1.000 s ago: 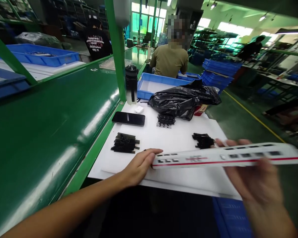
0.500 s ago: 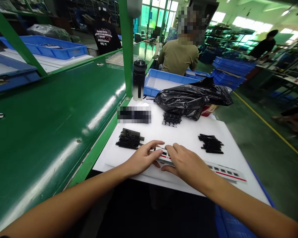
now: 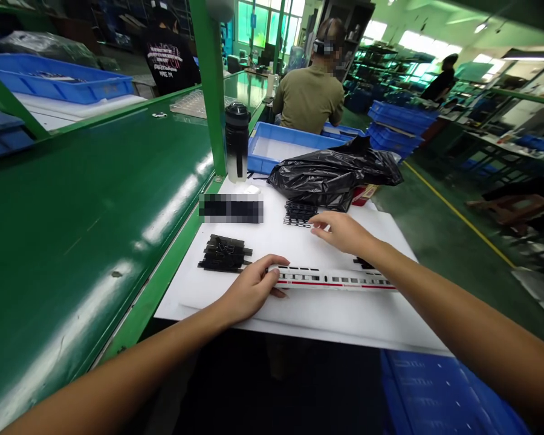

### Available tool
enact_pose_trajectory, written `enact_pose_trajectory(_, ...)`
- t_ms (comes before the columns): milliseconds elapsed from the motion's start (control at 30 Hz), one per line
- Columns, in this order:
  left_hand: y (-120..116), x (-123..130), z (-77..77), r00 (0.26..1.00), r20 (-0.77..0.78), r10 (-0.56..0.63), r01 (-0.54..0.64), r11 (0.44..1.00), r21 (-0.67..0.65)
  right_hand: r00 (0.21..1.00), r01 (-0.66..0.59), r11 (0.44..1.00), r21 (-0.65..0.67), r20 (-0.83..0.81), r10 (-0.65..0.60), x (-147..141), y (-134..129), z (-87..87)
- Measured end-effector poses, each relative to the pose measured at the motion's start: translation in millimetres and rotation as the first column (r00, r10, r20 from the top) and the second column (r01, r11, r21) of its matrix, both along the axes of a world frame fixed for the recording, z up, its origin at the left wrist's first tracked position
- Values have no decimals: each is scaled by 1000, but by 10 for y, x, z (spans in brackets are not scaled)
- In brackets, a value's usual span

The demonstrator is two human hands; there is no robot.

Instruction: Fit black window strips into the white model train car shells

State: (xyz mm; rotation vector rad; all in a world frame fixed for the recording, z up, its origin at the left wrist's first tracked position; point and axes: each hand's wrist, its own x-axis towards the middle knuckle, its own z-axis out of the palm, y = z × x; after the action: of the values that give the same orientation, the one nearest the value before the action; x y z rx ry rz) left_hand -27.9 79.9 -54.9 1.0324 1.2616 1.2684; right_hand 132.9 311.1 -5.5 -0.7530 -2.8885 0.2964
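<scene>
My left hand point(image 3: 256, 287) is closed around the left end of a white toy train car point(image 3: 340, 279) with a red stripe and a row of dark windows. The car lies lengthwise across the white sheet, its right end hidden behind my right forearm. My right hand point(image 3: 342, 232) is at the near right edge of a pile of thin black frame-like parts point(image 3: 300, 212), its fingertips curled but apart. Left of the car lies a pile of flat black strips point(image 3: 224, 252). Another black pile point(image 3: 361, 263) shows only partly behind my right arm.
A black plastic bag point(image 3: 330, 172) lies at the back beside a blue tray point(image 3: 281, 148) and a dark bottle point(image 3: 237, 142). A green post point(image 3: 210, 90) and green conveyor point(image 3: 95, 181) border the left. Co-workers sit farther off.
My right hand has let go of the train car and moved up to the frame-like parts. My left hand still holds the car. The view has turned slightly to the right.
</scene>
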Motion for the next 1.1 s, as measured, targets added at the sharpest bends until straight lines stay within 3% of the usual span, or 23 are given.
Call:
enact_pose_trajectory(167, -16, 9, 17, 999, -44, -13, 15, 999, 44, 999, -34, 999, 42, 42, 33, -332, 88, -254)
enact_pose_trajectory(333, -7, 1, 14, 998, -66, -13, 16, 999, 40, 997, -22, 998, 64, 82, 17, -463, 110, -298)
enact_pose_trajectory(567, 16, -26, -19, 994, -105, -32, 35, 999, 24, 985, -41, 996, 81, 168, 27, -505, 102, -192)
enact_pose_trajectory(833, 12, -54, -15, 961, -273, -36, 29, 999, -28, 967, -38, 994, 103, 255, 11, -605, 93, -71)
enact_pose_trajectory(967, 37, -41, -14, 974, -225, -37, 26, 998, -52, 979, -50, 988, 146, 205, 19, -585, -13, 6)
enact_pose_trajectory(1100, 21, -49, -11, 974, -224, -28, 20, 999, -38, 998, -32, 992, 119, 65, 25, -419, -289, 135)
